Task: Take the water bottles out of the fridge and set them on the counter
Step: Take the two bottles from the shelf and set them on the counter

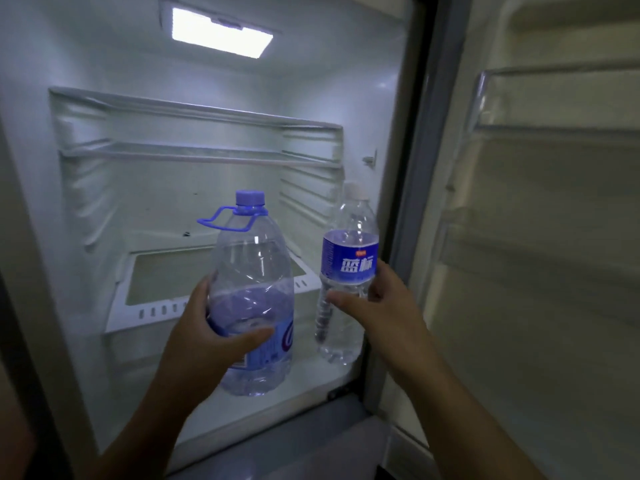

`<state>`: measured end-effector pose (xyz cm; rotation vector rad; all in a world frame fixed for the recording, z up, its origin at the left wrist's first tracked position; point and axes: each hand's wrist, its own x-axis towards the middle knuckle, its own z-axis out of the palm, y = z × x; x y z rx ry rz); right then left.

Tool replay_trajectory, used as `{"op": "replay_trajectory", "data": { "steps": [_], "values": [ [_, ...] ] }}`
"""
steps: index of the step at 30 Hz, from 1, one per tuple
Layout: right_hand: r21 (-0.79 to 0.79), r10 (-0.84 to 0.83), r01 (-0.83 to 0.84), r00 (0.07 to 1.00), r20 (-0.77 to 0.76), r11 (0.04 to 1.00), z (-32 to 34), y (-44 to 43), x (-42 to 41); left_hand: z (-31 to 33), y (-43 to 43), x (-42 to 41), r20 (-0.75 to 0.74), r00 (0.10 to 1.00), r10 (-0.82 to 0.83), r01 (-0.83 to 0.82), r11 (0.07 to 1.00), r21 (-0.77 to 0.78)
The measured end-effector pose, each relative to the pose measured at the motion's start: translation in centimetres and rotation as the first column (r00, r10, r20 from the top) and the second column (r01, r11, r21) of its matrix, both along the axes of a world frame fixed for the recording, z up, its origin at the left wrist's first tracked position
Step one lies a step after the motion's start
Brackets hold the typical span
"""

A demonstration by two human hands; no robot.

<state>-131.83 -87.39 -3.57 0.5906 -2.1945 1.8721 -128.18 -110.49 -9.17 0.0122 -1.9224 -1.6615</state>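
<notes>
A fridge (41,209) stands open, its white interior lit by a ceiling lamp (221,31), with bare shelves above and the door (540,237) swung wide to the right, its racks holding nothing that can be seen. The left hand (207,337) is wrapped around the lower body of the large bottle (254,271), thumb across the label and fingers curled behind it, a full clasp on a wide, clear jug with a blue cap and a blue carry handle at the neck. The right hand (384,306) grips the small bottle (346,275) just under its blue label, thumb in front and fingers round the far side. Both bottles stand upright, near each other but apart, on or just above the lowest shelf (145,317) at the front of the fridge; whether their bases have left the surface cannot be told. The large one looks partly filled, so it should be heavy and may slosh when lifted one-handed. By the look of it, the task is at its start: both bottles are grasped yet inside the fridge, and the lifting out, carrying and setting down all remain. The counter is not in view. No other bottles show on the shelves.
</notes>
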Motion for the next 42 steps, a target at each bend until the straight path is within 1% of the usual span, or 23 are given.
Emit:
{"op": "replay_trajectory", "data": {
  "steps": [3,8,15,20,26,31,35,42],
  "values": [
    [0.019,-0.036,0.036,0.999,-0.011,0.999,0.0,2.4,2.2,0.5,1.4,1.2,-0.017,0.996,-0.090,0.091,0.995,0.033],
    [0.023,-0.095,0.095,0.995,-0.026,0.995,-0.2,5.8,5.2,1.4,4.0,3.2,-0.043,0.983,-0.178,0.178,0.984,-0.005],
    [0.045,-0.115,0.115,0.993,-0.015,0.992,-0.1,11.2,10.7,2.4,9.7,7.1,-0.039,0.963,-0.265,0.263,0.963,-0.053],
    [0.012,-0.141,0.142,0.990,-0.010,0.990,0.5,16.3,15.6,3.6,14.4,10.3,-0.037,0.931,-0.364,0.359,0.929,-0.088],
    [0.010,-0.246,0.247,0.968,-0.041,0.969,1.4,22.1,21.3,4.8,21.0,13.7,-0.059,0.862,-0.504,0.499,0.863,-0.085],
    [-0.008,-0.360,0.360,0.931,-0.058,0.933,1.9,26.0,25.6,4.9,25.5,15.3,-0.052,0.793,-0.607,0.602,0.794,-0.088],
    [-0.025,-0.451,0.450,0.890,-0.065,0.893,2.3,28.7,29.2,5.1,29.0,16.7,-0.056,0.737,-0.674,0.670,0.739,-0.074],
    [-0.053,-0.595,0.593,0.801,-0.067,0.804,2.9,32.9,36.0,5.3,35.3,19.3,-0.061,0.604,-0.795,0.791,0.607,-0.075]
  ]
}}
